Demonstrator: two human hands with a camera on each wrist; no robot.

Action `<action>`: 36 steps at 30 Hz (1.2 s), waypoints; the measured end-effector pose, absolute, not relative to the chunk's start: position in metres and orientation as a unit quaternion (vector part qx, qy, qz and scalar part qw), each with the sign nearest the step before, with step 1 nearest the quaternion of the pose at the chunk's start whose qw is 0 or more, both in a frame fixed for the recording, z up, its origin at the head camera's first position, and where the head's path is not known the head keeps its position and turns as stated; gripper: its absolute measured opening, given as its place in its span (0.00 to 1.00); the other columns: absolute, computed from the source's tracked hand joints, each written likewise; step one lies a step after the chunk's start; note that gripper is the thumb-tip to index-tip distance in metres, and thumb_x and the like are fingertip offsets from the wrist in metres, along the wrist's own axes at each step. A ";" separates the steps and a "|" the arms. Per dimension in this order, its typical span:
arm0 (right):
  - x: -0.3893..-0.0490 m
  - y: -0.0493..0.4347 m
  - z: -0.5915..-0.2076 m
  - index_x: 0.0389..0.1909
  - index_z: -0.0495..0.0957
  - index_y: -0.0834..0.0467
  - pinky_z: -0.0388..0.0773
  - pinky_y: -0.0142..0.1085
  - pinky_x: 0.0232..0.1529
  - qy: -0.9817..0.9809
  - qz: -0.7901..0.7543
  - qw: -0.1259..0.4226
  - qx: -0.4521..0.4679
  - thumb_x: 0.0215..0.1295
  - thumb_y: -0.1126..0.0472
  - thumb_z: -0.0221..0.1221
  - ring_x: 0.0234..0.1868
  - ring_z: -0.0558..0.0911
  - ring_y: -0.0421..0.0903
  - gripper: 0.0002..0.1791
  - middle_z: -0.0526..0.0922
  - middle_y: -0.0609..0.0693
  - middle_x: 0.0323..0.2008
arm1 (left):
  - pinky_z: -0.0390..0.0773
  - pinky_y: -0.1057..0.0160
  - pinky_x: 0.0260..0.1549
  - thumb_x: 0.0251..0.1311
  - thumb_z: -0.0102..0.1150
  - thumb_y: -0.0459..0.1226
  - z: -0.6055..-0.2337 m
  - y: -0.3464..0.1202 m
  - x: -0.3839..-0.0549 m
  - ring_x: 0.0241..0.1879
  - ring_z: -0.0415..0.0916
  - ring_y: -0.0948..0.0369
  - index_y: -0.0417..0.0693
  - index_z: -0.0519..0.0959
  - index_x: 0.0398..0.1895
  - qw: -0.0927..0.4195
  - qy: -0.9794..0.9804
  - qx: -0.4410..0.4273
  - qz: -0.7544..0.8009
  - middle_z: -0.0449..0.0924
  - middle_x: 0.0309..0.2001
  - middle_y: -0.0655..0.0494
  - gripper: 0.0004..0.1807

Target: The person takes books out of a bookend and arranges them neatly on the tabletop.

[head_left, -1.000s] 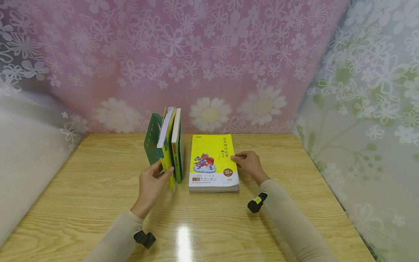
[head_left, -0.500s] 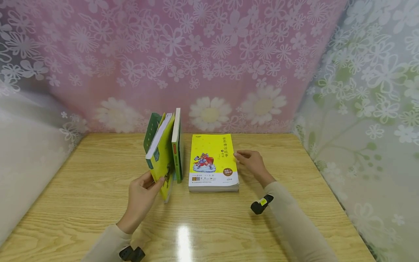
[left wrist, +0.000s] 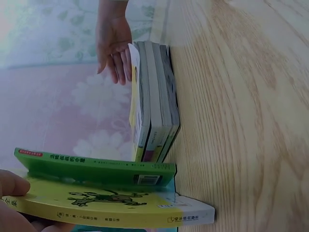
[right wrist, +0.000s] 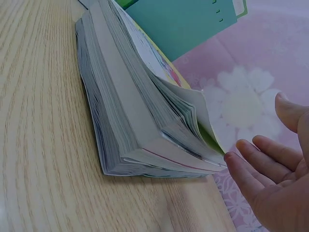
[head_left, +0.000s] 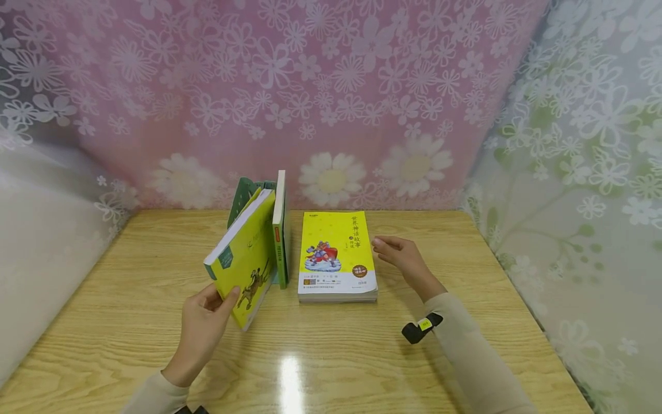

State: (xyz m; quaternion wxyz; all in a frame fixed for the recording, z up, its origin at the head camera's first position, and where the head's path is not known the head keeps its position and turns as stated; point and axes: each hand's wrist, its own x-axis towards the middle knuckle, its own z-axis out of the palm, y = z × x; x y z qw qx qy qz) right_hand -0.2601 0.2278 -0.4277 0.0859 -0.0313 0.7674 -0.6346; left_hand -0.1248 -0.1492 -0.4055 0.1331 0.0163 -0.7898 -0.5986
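1. Tabletop [head_left: 357,362]: wood-grained, carrying all items. Surface appears smooth; expect books to slide readily.
2. Book stack [head_left: 336,244]: thick paperbacks lying flat, right of the upright books, yellow cover uppermost. Judged the heaviest load. Support from below if lifting; the top cover's loose corner curls up and would likely crease if pulled.
3. Yellow paperback [head_left: 248,253]: located left of the stack, in the left hand [head_left: 199,325]. It stands tilted, spine toward the near side, far end beside the bookend. Contact between its lower edge and the tabletop cannot be confirmed. Judged moderately light, flexible at the covers, firmer along the spine, and somewhat slippery if the cover is glossy. Take hold across the spine, pinching both covers so the pages cannot fan.
4. Green bookend [head_left: 239,201]: perforated, far left, behind the yellow paperback. Probably stiff.
5. Green book [head_left: 280,250]: upright, right of the yellow paperback. Thin, so likely to tip; grip at the spine.
6. Left fingers: narrow, thumb on the illustrated cover, remainder behind the book.
7. Right hand [head_left: 400,259]: just beside the stack's right edge, fingers extended, thumb spread wide, holding nothing. Fingertip contact cannot be determined.
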 end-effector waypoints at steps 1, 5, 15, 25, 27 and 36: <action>-0.260 0.228 -0.428 0.66 0.65 0.67 0.67 0.49 0.65 0.764 -0.639 0.087 -0.027 0.68 0.49 0.57 0.65 0.69 0.59 0.34 0.68 0.64 0.64 | 0.82 0.67 0.37 0.64 0.59 0.33 -0.405 -0.151 -0.124 0.41 0.82 0.62 0.32 0.78 0.52 0.135 -0.788 0.019 -0.600 0.81 0.48 0.38 0.16; -0.261 0.229 -0.430 0.65 0.66 0.69 0.69 0.47 0.64 0.757 -0.646 0.089 -0.022 0.68 0.49 0.57 0.65 0.70 0.59 0.34 0.69 0.65 0.63 | 0.82 0.69 0.36 0.64 0.60 0.35 -0.404 -0.157 -0.121 0.40 0.82 0.67 0.32 0.79 0.52 0.139 -0.785 0.026 -0.603 0.81 0.48 0.38 0.17; -0.260 0.224 -0.430 0.66 0.66 0.67 0.67 0.48 0.65 0.758 -0.645 0.099 -0.015 0.68 0.50 0.58 0.65 0.69 0.58 0.33 0.68 0.63 0.65 | 0.83 0.69 0.32 0.63 0.61 0.38 -0.394 -0.177 -0.115 0.36 0.83 0.68 0.33 0.79 0.53 0.142 -0.782 0.042 -0.606 0.85 0.38 0.67 0.19; -0.257 0.225 -0.430 0.66 0.66 0.67 0.64 0.50 0.67 0.762 -0.642 0.083 -0.020 0.67 0.49 0.59 0.66 0.68 0.58 0.34 0.68 0.63 0.65 | 0.83 0.69 0.32 0.62 0.62 0.37 -0.386 -0.194 -0.108 0.33 0.85 0.64 0.32 0.77 0.54 0.110 -0.735 0.060 -0.666 0.86 0.34 0.67 0.21; -0.256 0.226 -0.429 0.66 0.66 0.67 0.64 0.50 0.67 0.759 -0.645 0.082 -0.025 0.66 0.49 0.60 0.66 0.68 0.58 0.34 0.68 0.63 0.65 | 0.83 0.70 0.33 0.61 0.63 0.36 -0.386 -0.196 -0.106 0.33 0.85 0.64 0.36 0.79 0.53 0.108 -0.724 0.058 -0.678 0.86 0.34 0.66 0.18; -0.249 0.228 -0.425 0.66 0.66 0.66 0.67 0.46 0.65 0.759 -0.646 0.067 -0.049 0.67 0.49 0.59 0.66 0.69 0.55 0.34 0.70 0.62 0.64 | 0.83 0.69 0.37 0.62 0.60 0.30 -0.374 -0.204 -0.096 0.36 0.85 0.62 0.43 0.82 0.50 0.107 -0.687 0.012 -0.718 0.87 0.37 0.61 0.13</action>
